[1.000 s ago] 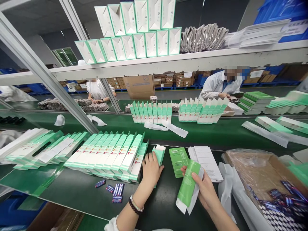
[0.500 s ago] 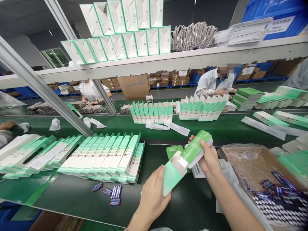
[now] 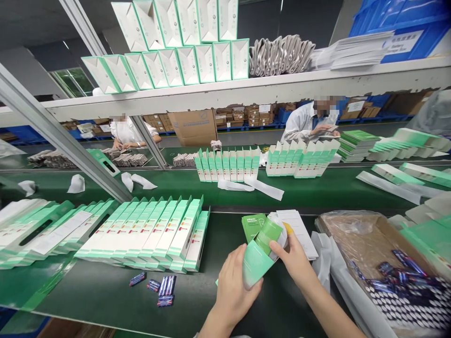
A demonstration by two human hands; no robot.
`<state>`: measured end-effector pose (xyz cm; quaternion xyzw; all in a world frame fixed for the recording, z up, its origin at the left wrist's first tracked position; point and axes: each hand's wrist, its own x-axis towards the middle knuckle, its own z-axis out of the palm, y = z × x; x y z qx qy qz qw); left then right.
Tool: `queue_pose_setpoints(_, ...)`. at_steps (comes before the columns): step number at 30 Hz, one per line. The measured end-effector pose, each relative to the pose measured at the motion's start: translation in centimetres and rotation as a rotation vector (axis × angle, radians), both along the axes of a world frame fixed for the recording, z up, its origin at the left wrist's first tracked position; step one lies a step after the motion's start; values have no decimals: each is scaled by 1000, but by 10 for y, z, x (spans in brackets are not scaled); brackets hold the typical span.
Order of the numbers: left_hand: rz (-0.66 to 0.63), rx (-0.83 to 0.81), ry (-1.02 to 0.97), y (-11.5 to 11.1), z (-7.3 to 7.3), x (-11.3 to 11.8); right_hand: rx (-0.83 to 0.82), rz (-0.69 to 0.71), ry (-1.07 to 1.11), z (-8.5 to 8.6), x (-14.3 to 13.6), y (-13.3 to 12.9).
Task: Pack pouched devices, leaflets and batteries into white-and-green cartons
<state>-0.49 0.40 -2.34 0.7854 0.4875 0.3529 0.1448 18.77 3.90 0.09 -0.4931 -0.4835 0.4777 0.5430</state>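
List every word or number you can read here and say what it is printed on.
Nothing can be read for certain.
Green booklet: white heading, too blurred.
Boxes laid in a row: coloured print, too small.
Paper sheets: fine print, too small.
Label on the blue bin: blurred.

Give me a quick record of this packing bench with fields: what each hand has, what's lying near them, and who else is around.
left hand: left hand holds an open mint-green carton
right hand: right hand pushes a green booklet bundle into the carton's mouth
near left: row of filled cartons; loose batteries on the dark bench
near right: printed leaflets; cardboard box of batteries
beyond: upright cartons on the green belt
others: two people in white coats across the line
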Motion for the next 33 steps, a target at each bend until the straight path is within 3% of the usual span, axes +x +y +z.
queue_pose_setpoints(2,-63,-190,-147,5,2,-2,47,108,-34,5,0,-11)
queue_pose_setpoints(4,-216,-413,-305,12,7,-5,148,237,-123,11,-2,-22)
queue_pose_setpoints(7,-389,-607,-452,20,15,-7,342,362,-381,23,-3,-30)
queue_pose_setpoints(10,-332,-593,-526,21,16,-2,592,312,-586,39,-4,-29)
queue_pose_setpoints(13,-252,-550,-551,18,11,5,824,252,-639,53,-5,-24)
queue_pose_setpoints(18,-234,-507,-639,12,9,7,1063,207,-948,49,-11,-28)
queue_pose_setpoints(23,-167,-567,-687,9,10,6,1065,104,-1193,39,-16,-41)
queue_pose_setpoints(29,-159,-562,-682,6,4,6,992,162,-1171,34,-21,-49)
queue_pose_setpoints(33,-143,-542,-648,5,2,-5,1018,327,-1063,39,-4,-39)
